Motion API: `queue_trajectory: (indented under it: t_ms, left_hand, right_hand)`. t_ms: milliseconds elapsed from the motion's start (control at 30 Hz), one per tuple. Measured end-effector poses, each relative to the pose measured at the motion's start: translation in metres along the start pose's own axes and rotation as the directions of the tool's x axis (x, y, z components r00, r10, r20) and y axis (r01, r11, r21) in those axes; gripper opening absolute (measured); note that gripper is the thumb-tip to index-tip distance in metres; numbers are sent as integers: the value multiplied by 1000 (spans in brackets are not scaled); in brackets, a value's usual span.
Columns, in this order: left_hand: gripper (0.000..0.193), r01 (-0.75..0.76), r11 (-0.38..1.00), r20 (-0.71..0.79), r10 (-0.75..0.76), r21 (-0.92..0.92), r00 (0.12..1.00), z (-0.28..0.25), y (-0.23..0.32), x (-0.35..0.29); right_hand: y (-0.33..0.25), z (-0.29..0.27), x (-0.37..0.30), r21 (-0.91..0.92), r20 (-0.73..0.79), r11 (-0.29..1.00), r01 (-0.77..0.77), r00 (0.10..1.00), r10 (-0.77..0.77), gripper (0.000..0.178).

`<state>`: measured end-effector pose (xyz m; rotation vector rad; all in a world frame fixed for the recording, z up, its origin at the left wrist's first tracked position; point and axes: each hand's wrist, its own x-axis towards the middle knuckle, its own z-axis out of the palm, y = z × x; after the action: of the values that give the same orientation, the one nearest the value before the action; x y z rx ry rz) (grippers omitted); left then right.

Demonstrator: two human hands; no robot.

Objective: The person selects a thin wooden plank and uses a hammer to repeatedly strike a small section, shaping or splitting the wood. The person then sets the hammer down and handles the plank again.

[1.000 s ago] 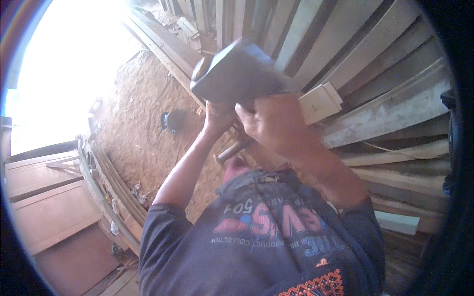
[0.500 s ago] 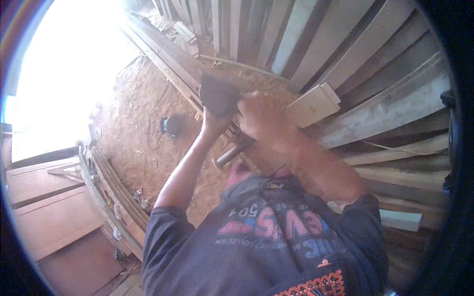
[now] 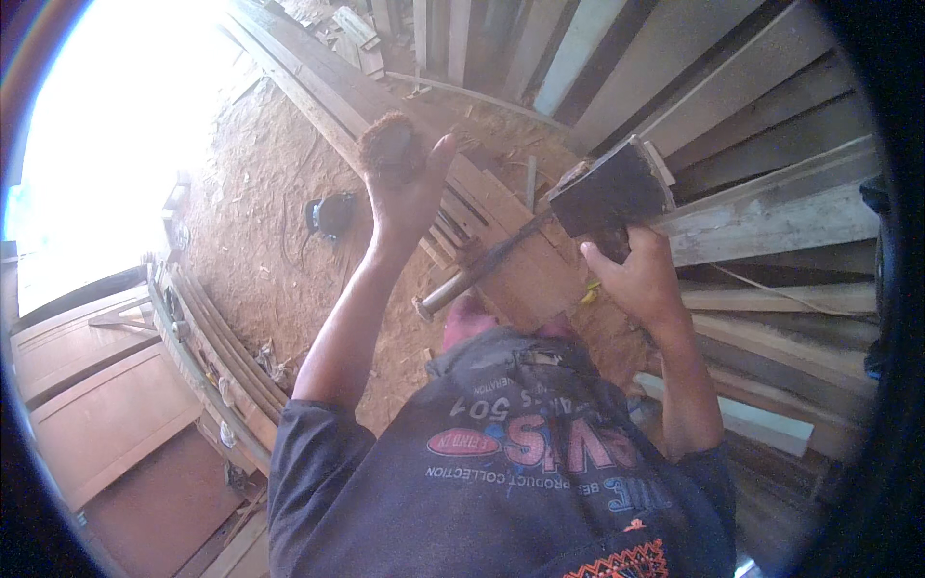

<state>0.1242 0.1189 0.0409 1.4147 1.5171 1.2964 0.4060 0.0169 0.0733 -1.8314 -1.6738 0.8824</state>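
Note:
My left hand (image 3: 403, 197) is raised over the boards, its thumb spread and its fingers hidden behind a rounded, dark-brown pad-like thing (image 3: 392, 149) with a fuzzy, dusty edge. Over to the right, my right hand (image 3: 644, 275) grips a dark, flat, square-cornered piece (image 3: 609, 197) by its lower edge; its exact kind does not show. Below that piece a round metal bar (image 3: 472, 276) slants down toward my body, its end near my legs. A brown wooden board (image 3: 525, 279) lies under the bar, next to narrow slotted wooden strips (image 3: 453, 226).
Long planks (image 3: 323, 82) run away to the upper left. Several boards (image 3: 761, 231) stand or lean along the right side. On the dusty ground is a small black object (image 3: 330, 215). Flat wooden panels (image 3: 106, 414) and curved strips (image 3: 217, 347) lie at the left.
My hands were close together at the dark piece; now they are apart. My right hand has moved right and carries the dark piece. The brown pad-like thing now shows at my left hand.

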Motion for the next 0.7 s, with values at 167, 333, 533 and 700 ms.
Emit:
queue_trajectory:
  t_ms: [167, 333, 533, 700]
  left_hand:
    - [26, 36, 999, 44, -37, 33, 998, 6, 17, -14]
    - [29, -74, 996, 78, 70, 47, 994, 13, 20, -24]
    - [29, -86, 993, 55, 81, 78, 995, 4, 19, -26]
    - [30, 8, 998, -25, -6, 58, 1000, -8, 27, -31]
  right_hand:
    - [-8, -1, 2, 132, 50, 991, 9, 999, -15, 35]
    - [-44, -7, 13, 165, -36, 967, 195, 981, -192, 33]
    - [-79, -28, 13, 216, -80, 939, 269, 963, -258, 29]
    - [-76, -20, 8, 312, -108, 935, 170, 984, -142, 24]
